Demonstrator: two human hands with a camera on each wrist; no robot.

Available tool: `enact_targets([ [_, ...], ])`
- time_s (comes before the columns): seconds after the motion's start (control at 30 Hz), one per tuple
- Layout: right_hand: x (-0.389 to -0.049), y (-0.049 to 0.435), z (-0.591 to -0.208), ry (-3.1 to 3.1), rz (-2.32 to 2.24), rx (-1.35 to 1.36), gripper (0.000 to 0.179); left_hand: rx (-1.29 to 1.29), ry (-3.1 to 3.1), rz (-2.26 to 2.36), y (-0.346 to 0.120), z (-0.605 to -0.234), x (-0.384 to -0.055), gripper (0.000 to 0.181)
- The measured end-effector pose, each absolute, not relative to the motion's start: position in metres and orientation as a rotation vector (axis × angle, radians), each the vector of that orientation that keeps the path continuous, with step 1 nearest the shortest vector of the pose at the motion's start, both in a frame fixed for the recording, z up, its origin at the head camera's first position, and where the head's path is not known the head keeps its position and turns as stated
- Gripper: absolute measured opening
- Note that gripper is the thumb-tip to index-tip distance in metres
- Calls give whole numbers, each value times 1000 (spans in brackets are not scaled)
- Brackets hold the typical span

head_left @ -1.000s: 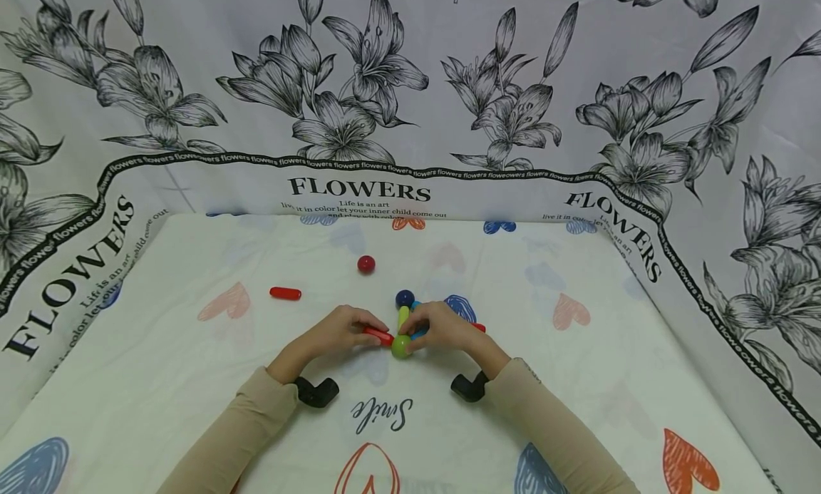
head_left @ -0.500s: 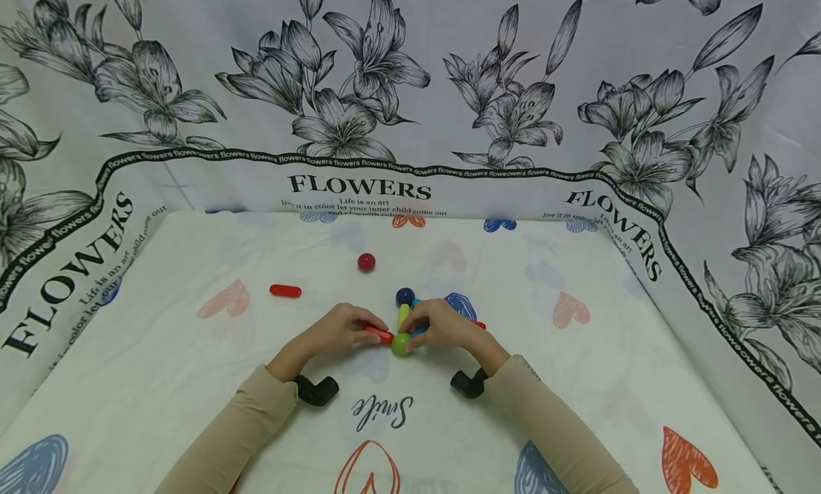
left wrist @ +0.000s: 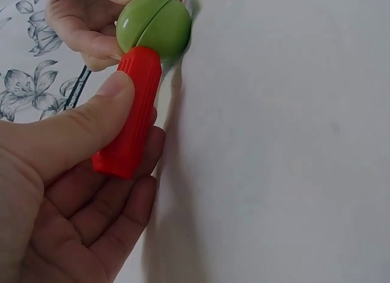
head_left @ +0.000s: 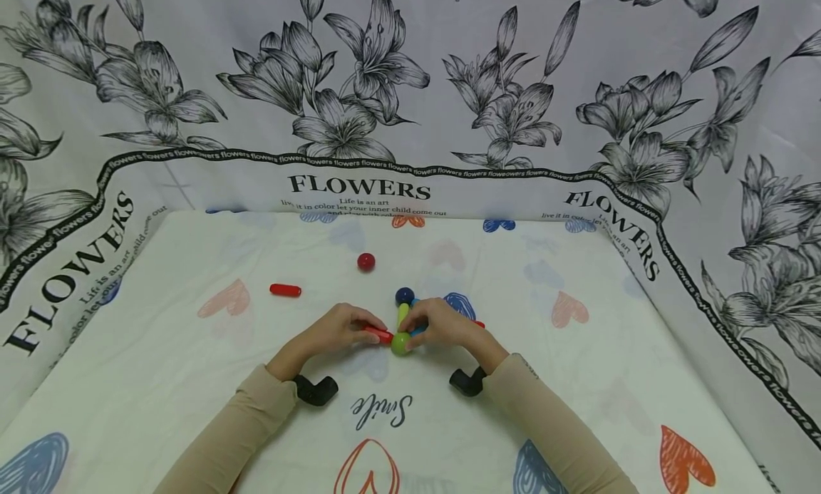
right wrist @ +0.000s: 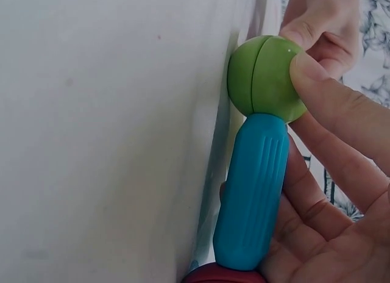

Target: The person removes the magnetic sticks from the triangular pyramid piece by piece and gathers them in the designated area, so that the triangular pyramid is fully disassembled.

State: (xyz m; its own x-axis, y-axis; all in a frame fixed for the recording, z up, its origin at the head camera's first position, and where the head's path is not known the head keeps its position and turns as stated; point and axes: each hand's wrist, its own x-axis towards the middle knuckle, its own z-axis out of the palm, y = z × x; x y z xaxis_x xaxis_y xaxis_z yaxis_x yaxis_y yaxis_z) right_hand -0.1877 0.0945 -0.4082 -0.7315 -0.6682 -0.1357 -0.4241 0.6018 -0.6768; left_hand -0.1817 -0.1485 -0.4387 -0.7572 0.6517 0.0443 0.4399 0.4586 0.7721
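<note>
My left hand (head_left: 336, 330) pinches a red ribbed rod (left wrist: 135, 112) between thumb and fingers, its tip against a green ball (left wrist: 155, 28). My right hand (head_left: 439, 328) grips that ball, with the thumb (right wrist: 312, 69) on its side. From the ball a blue rod (right wrist: 251, 191) runs to a dark red ball (right wrist: 224, 274), cut off by the frame edge in the right wrist view. In the head view a yellow-green rod (head_left: 403, 314) reaches from the green ball towards a dark blue ball (head_left: 405, 296). The right hand hides part of this joined set.
A loose red rod (head_left: 285, 290) lies on the patterned white cloth (head_left: 160, 351) to the left, and a red ball (head_left: 366, 262) sits farther back. Black curved pieces (head_left: 317, 390) are at both wrists. Flower-printed fabric (head_left: 500, 116) stands behind and at the sides.
</note>
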Motion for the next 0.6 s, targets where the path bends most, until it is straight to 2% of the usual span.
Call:
enact_targets([
  [0.6,-184,93,-408,2461,-887,-811,26,848,2547,1202,-184,-437,-175,23],
])
